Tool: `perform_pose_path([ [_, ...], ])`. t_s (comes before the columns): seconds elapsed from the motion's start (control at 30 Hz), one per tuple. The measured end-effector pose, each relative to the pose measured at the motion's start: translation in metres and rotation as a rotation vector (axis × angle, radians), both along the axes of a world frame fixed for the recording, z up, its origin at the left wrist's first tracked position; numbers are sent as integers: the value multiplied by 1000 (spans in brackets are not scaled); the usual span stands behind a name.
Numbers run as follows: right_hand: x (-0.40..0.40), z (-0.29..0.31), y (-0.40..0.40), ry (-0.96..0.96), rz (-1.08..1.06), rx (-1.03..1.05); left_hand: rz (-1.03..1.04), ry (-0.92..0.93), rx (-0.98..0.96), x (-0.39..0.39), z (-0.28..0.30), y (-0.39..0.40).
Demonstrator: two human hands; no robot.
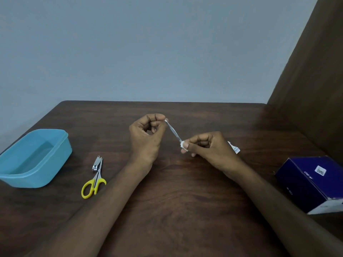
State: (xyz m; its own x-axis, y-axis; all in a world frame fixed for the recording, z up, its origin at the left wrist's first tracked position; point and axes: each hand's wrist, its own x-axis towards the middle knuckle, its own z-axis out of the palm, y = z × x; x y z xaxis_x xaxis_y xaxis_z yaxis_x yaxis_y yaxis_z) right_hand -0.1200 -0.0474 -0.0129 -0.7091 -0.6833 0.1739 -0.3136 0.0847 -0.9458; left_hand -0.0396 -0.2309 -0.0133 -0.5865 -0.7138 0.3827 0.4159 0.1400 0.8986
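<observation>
A thin white strip is stretched between both hands above the middle of the dark wooden table. My left hand pinches its far upper end between thumb and fingertips. My right hand pinches the lower end, where the strip bunches into a small white wad. A white paper tab with blue print sticks out behind my right hand; whether it belongs to the strip is unclear.
A light blue plastic tub stands at the left edge. Yellow-handled scissors and a metal nail clipper lie beside it. A dark blue box sits at the right, next to a brown panel.
</observation>
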Motion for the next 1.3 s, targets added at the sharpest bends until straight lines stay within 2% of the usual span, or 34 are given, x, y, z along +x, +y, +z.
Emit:
perform_pose_path([
  [0.37,14,-7,-12,-73,-54,-98,-90,-2,-35,2,-2,6],
  [0.63,13,-5,-12,-144,-112,-232,-219,-115,-230,8,-5,11],
  [0.77,11,-1,-11,-215,-234,-308,-253,-148,-273,10,-3,13],
  [0.97,4,0,-12,-389,-320,-427,-350,-392,-488,11,-8,18],
  [1.3,1,1,-11,-424,-472,-514,-268,-372,-603,7,-13,16],
])
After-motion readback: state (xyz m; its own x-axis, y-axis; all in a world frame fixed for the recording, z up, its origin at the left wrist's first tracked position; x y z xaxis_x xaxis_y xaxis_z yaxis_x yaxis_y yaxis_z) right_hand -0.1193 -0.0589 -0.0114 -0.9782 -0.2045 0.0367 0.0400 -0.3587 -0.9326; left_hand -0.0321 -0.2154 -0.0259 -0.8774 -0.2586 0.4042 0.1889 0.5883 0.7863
